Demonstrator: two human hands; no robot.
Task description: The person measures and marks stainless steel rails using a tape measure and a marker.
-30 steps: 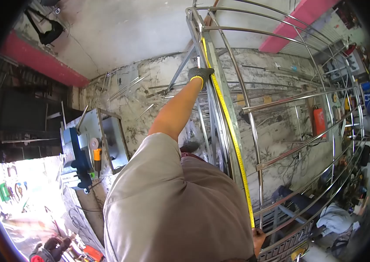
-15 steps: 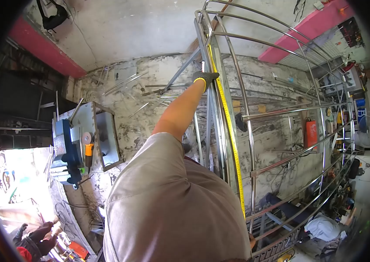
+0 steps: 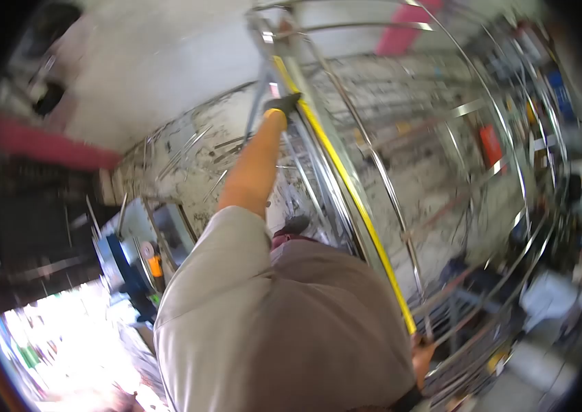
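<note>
Whole shot is motion-blurred, so fine detail is mush. The left hand [image 3: 282,104], in 1 dark glove, is clamped on the far end of 1 yellow tape measure [image 3: 346,184], which is stretched along the steel frame [image 3: 401,26]. The right hand [image 3: 423,353] sits at the tape's near end, half hidden behind the shirt [image 3: 270,323]. Can't tell its grip.
</note>
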